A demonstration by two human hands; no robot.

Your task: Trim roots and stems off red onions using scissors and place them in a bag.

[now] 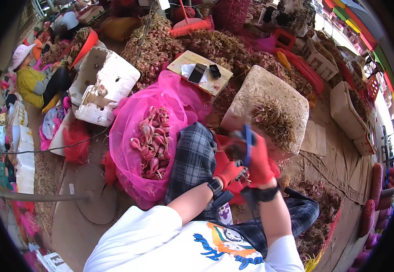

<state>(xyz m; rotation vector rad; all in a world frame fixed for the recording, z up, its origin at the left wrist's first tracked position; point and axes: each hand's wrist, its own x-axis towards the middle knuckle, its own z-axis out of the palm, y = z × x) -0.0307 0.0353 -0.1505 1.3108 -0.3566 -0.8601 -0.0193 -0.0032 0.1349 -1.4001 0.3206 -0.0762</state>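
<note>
Both my hands wear red gloves and meet over my lap. My left hand (pixel 231 173) is closed in a pinch, and what its fingers hold is too small to make out. Just right of it, my right hand (pixel 260 162) is wrapped round a blue-handled tool (pixel 248 141); motion blurs the tool, so its exact kind is unclear. At my left knee a pink mesh bag (pixel 126 131) lies open with peeled-looking, trimmed shallots (pixel 151 143) heaped in it. Beyond my hands stands a dirty foam box (pixel 256 88) with a clump of dry shallot tops (pixel 276 118) on it.
A board (pixel 190 58) beyond the bag carries a phone (pixel 197 73) and a small black object. Untrimmed shallots (pixel 156 38) lie in heaps behind. A broken white foam box (pixel 104 86) stands at left, near a seated person (pixel 36 81). More foam boxes (pixel 348 111) stand right.
</note>
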